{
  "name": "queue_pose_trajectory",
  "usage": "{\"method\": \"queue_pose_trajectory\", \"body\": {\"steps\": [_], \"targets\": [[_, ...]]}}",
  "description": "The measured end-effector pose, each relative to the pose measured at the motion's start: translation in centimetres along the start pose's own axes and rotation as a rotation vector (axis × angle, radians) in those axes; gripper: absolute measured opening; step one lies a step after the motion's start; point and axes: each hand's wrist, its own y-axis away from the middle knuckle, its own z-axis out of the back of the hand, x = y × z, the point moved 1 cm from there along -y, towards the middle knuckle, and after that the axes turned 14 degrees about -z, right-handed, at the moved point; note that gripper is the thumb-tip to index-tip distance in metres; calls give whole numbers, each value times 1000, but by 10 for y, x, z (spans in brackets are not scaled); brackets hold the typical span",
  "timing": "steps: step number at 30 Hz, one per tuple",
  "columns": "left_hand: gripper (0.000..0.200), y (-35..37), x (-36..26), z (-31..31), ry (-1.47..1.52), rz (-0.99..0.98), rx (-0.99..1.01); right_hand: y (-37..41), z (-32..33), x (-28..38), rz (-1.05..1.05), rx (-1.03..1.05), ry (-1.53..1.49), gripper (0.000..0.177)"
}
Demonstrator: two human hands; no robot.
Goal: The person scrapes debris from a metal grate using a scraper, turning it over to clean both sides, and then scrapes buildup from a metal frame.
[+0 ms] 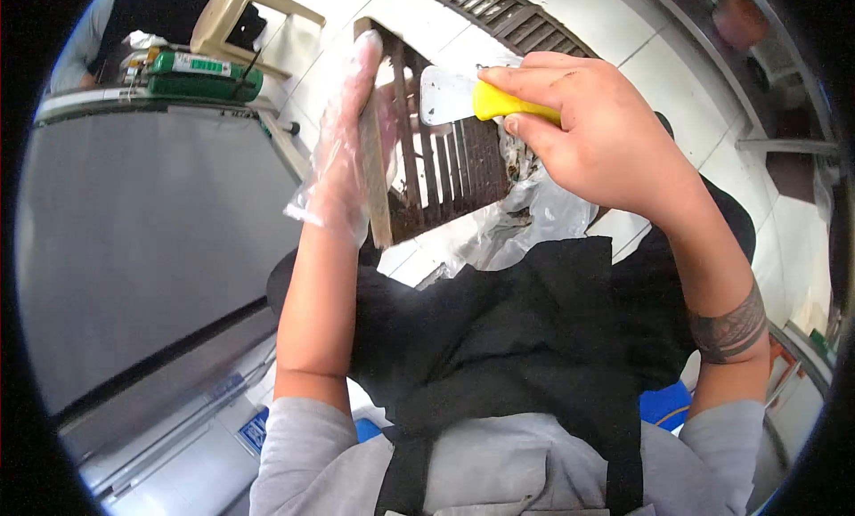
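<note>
My left hand (343,151), in a clear plastic glove, grips a dark slatted grate (485,164) by its long side edge. The grate is tilted up above my lap, with brown grime on its slats. In my bare right hand (610,129) is a putty knife (496,102) with a yellow handle and a flat, pale blade dotted with dark specks. Its blade overlaps the upper slats in this view. Below the grate's right end lies a crumpled clear plastic bag (557,209), with dark bits of dirt on it.
Another slatted grate (503,16) lies ahead on the white tiled floor (637,57). To the left stands a large grey-topped unit (160,222), with a green container (203,75) at its far end. A beige plastic stool (216,22) is behind that. Shelving (788,146) borders the right side.
</note>
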Motion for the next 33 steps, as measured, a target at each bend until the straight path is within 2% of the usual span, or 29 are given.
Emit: {"method": "queue_pose_trajectory", "body": {"steps": [1, 3, 5, 6, 8, 9, 12, 13, 14, 15, 16, 18, 19, 20, 23, 24, 26, 29, 30, 31, 32, 33], "targets": [[55, -10, 5, 17, -86, 78, -45, -4, -1, 4, 13, 38, 8, 33], [53, -18, 14, 34, -131, 16, -146, -12, -3, 10, 42, 91, 18, 31], [34, -33, 20, 45, 0, 89, -13, -23, -8, 10, 69, 71, 81, 31], [59, -33, 14, 34, 50, -33, 87, -25, -11, 9, 88, 91, 77, 31], [65, -49, 30, 43, 36, 6, 71, -29, -15, 7, 46, 57, 20, 32], [66, -47, 15, 31, -70, -22, 146, -28, -12, 17, -38, 133, 15, 32], [57, -13, -55, -42, -357, 233, 11, -22, -17, 16, 2, 185, -74, 31], [57, -18, -43, -30, -346, 239, -1, -21, -15, 18, 3, 202, -71, 31], [53, -28, -23, -11, -273, 193, 108, -21, -10, 22, 22, 204, 16, 34], [50, -28, -21, -7, -202, 144, 216, -20, -7, 25, 42, 204, 101, 40], [50, -26, -21, -1, -195, 147, 207, -16, -6, 32, 44, 215, 102, 40], [45, -22, -29, 1, -43, 186, 327, -4, -5, 50, 115, 124, 326, 39], [42, -20, -32, -1, 33, 203, 388, 5, -11, 55, 173, 87, 225, 35], [42, -21, -27, -3, 38, 203, 386, 13, -17, 62, 153, 95, 243, 34], [40, -24, -19, -11, -120, 163, 119, 12, -16, 56, 115, 110, 272, 35], [40, -23, -18, -10, -118, 165, 119, 9, -17, 52, 104, 50, 314, 36], [39, -23, -21, -8, -180, 6, 216, 12, -17, 53, 95, -9, 360, 36], [42, -21, -19, -5, -68, 24, 242, 31, -24, 64, 168, 116, 272, 37], [43, -23, -15, -3, 9, 48, 243, 27, -22, 61, 169, 112, 272, 37], [48, -37, -7, 3, 101, 150, 327, 21, -19, 56, 139, 53, 371, 36], [48, -42, 5, 12, 103, 155, 325, 15, -19, 49, 106, -1, 469, 36], [48, -41, 2, 8, 75, 103, 302, 9, -22, 42, 75, -33, 416, 35]]}}
